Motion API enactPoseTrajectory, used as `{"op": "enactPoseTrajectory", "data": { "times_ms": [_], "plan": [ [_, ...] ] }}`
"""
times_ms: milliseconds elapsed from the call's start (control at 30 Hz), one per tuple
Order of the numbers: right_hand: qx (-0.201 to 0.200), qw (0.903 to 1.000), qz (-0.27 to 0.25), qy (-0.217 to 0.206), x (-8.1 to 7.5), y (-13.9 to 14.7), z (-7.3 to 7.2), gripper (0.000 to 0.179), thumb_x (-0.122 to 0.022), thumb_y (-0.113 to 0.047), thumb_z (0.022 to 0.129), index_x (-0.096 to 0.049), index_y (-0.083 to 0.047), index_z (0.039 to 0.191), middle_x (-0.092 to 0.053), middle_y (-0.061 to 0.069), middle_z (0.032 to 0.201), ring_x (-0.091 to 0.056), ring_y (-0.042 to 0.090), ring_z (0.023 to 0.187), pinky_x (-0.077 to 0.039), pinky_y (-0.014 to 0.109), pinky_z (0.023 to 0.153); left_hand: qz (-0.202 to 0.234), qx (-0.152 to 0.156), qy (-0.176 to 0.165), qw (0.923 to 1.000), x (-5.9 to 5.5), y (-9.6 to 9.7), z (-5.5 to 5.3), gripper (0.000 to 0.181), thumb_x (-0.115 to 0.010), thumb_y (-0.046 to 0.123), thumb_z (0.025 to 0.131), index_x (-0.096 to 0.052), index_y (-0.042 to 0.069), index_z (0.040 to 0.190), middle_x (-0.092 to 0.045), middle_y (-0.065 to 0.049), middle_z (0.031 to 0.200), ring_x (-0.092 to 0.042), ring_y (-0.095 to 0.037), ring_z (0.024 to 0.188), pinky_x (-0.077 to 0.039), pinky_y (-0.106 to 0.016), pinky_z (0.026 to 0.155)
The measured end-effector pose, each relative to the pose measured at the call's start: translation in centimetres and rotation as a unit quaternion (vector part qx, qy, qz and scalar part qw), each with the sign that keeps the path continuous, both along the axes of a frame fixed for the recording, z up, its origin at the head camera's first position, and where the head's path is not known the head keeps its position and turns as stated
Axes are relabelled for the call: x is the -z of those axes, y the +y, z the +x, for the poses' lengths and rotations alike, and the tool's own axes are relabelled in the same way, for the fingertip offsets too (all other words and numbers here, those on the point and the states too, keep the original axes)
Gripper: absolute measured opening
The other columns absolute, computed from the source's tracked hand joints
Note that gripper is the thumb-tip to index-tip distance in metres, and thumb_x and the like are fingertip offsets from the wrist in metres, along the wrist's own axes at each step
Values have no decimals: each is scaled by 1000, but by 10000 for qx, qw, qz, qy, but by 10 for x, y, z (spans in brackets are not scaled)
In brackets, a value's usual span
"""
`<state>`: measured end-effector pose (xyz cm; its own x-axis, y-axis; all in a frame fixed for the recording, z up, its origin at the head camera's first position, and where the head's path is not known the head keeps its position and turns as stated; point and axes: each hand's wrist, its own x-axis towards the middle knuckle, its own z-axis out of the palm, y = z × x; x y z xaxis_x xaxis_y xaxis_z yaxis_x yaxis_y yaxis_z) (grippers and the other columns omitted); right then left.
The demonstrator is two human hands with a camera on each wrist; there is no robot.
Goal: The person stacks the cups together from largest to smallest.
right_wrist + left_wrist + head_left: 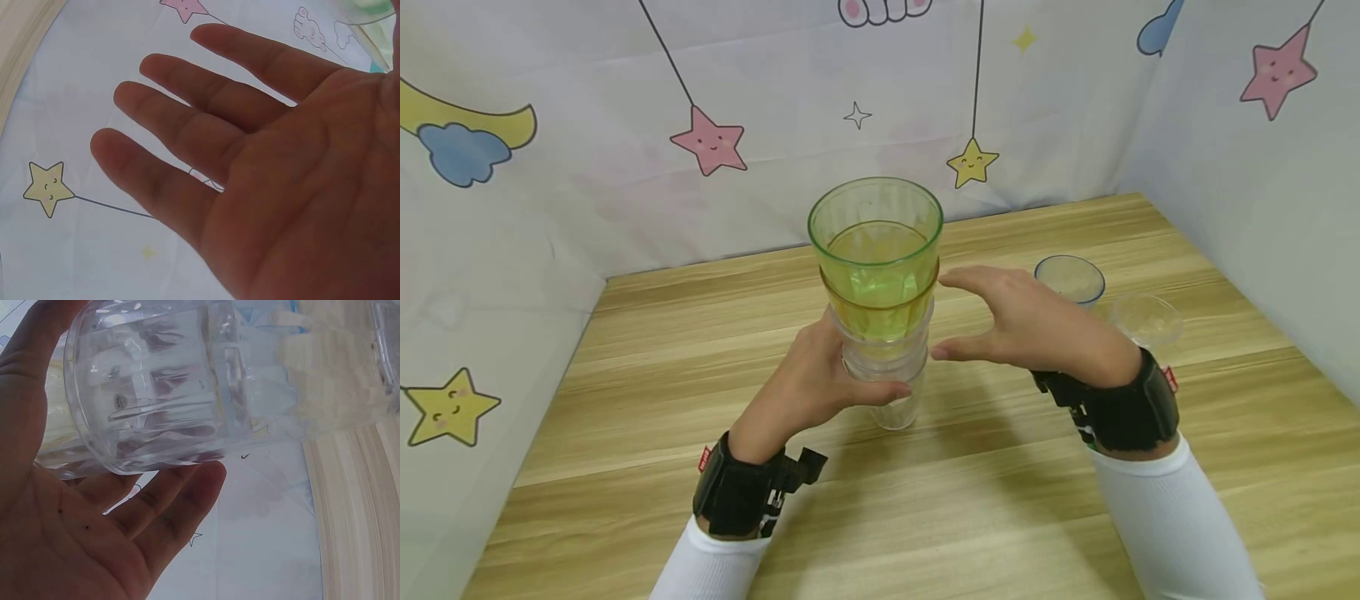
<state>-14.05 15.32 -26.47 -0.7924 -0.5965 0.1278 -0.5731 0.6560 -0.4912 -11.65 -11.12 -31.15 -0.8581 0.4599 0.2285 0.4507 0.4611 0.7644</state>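
A tall stack of cups rises in the middle of the head view. Uppermost is a green-rimmed cup (pixel 876 192), nested in an amber-banded cup (pixel 850 307), with clear cups (pixel 898 408) below. My left hand (pixel 808 379) grips the clear part of the stack, thumb across the front and fingers behind. In the left wrist view, a clear cup (pixel 156 394) lies between thumb and fingers. To the right of the stack, my right hand (pixel 1030 321) holds nothing, its thumb and fingers spread apart. Its fingers (pixel 181 125) extend nearly straight in the right wrist view.
A blue-rimmed clear cup (pixel 1071 279) and another clear cup (pixel 1147 321) stand on the wooden table (pixel 647 358) beyond my right wrist, partly hidden by it. A white cloth backdrop (pixel 790 108) with stars and clouds borders the table at the back and sides.
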Motion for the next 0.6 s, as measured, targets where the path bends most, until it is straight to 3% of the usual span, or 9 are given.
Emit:
{"op": "enactPoseTrajectory", "data": {
  "times_ms": [233, 600],
  "plan": [
    [272, 9989, 271, -278, -2, 3, 1, 84, -81, -46, 85, -47, -1, 147, -50, 15, 148, -45, 34, 137, -36, 52, 111, 28, 18, -104, 9999, -2, 0, 1, 87, -95, 30, 70, -45, 23, 140, -61, 5, 127, -61, -16, 114, -50, -43, 95],
    [594, 9964, 361, -485, -4, 11, -1, 89, -79, -48, 86, -41, 0, 151, -44, 20, 152, -39, 38, 140, -32, 54, 113, 19, -28, -61, 10000, 0, 0, 1, 85, -95, 29, 70, -46, 24, 139, -61, 7, 126, -60, -14, 114, -50, -42, 95]
  ]
}}
